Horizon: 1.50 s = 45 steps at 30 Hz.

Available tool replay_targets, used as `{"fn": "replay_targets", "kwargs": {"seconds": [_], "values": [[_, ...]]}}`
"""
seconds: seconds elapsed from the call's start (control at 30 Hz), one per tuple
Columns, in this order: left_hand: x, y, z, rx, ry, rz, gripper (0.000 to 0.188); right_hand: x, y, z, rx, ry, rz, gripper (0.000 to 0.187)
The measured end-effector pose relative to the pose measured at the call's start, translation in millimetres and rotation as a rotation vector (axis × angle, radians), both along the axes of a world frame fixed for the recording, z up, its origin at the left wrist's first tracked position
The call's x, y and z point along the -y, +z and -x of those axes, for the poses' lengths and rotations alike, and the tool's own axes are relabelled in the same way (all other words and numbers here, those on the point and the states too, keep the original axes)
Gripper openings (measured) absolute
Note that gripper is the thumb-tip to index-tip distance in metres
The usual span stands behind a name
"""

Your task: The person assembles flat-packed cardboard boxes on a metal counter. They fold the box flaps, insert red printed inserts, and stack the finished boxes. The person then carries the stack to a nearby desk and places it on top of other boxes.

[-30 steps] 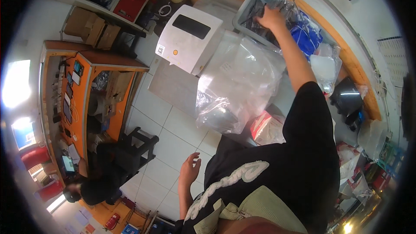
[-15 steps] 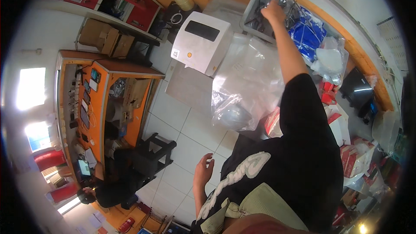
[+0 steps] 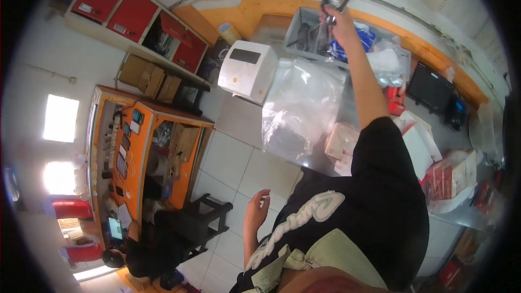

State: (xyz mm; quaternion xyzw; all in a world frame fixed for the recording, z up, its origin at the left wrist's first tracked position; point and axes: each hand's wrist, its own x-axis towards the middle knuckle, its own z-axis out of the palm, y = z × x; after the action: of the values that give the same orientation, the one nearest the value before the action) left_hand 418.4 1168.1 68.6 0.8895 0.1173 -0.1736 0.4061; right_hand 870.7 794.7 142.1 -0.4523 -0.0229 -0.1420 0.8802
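My right hand (image 3: 343, 26) reaches over a grey bin (image 3: 293, 35) on the table. Its fingers are closed on a bundle of dark rod-like parts (image 3: 327, 1), partly wrapped in clear plastic; their exact kind does not show. More black parts (image 3: 305, 35) lie in the bin, with a blue plastic-wrapped packet (image 3: 362, 38) to their right. Below the bin, large clear plastic bags (image 3: 304, 108) cover part of the table. My left hand (image 3: 256, 210) hangs above the floor near my body, fingers loosely bent and apart, holding nothing.
A white label printer (image 3: 248, 70) stands left of the bags, with tape rolls (image 3: 229, 32) behind it. A black screen device (image 3: 430, 88) and red-and-white boxes (image 3: 449, 176) sit at right. A co-worker (image 3: 144, 258) sits at an orange desk (image 3: 142, 146), near a black stool (image 3: 209, 211).
My right hand has risen out of the bin and now holds the dark rod-like parts up above it. The view has shifted. My left hand stays about the same.
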Motion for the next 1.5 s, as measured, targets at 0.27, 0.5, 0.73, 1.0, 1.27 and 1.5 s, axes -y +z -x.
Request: {"fn": "replay_targets", "kwargs": {"seconds": [0.27, 0.5, 0.73, 1.0, 1.27, 1.5], "values": [[85.1, 78.2, -21.2, 0.594, -0.239, 0.262, 0.035, -36.7, 56.3, 269.9, 0.093, 0.234, -0.205, 0.046], [237.3, 130.2, -10.5, 0.679, -0.356, 0.640, 0.054, -25.7, 72.8, 445.6, -0.111, -0.006, -0.151, 0.051], [280.8, 65.9, -14.5, 0.613, -0.322, 0.480, 0.038, 99.4, 53.2, 520.8, -0.037, -0.442, -0.156, 0.034], [344.7, 115.5, -223.6, 1.054, -0.385, -0.623, 0.085, 230.7, 34.4, 640.0, -0.272, -0.543, -0.141, 0.034], [619.9, 100.6, 121.2, 0.206, -0.877, 0.910, 0.039, 391.3, 11.9, 720.8, -0.394, -0.325, -0.072, 0.033], [764.8, 131.7, 192.3, 0.347, -0.578, 0.757, 0.019, 483.4, 18.0, 767.2, -0.293, -0.466, 0.321, 0.028]]}}
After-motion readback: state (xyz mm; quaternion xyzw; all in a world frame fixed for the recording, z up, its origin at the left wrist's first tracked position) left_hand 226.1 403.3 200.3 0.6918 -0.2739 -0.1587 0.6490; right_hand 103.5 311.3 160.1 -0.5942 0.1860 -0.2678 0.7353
